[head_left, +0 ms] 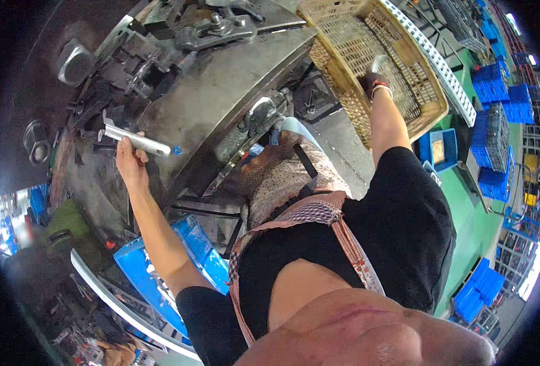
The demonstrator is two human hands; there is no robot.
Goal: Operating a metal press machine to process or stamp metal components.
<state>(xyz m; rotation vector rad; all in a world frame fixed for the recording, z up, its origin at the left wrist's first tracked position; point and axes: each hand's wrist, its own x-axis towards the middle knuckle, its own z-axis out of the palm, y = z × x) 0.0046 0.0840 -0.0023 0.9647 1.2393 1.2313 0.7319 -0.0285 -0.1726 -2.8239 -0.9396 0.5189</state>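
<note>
My left hand (131,163) is closed round a silver metal tube (139,141) with a flat bracket at its far end, held over the steel work surface of the machine. A small blue ring (177,150) shows beside the tube's near end. Reaching out to the right, my right hand (372,81) is inside a yellow slotted plastic crate (337,70). It looks dark, perhaps gloved, and its fingers are mostly hidden. A pale shiny piece (378,63) sticks out past them; its kind cannot be made out.
A metal clamp (218,32) and fixture blocks (139,58) sit on the machine bed at the far left. Below my left forearm stands a blue bin (145,274) with parts. A small blue box (439,149) and stacked blue crates (489,140) are on the right.
</note>
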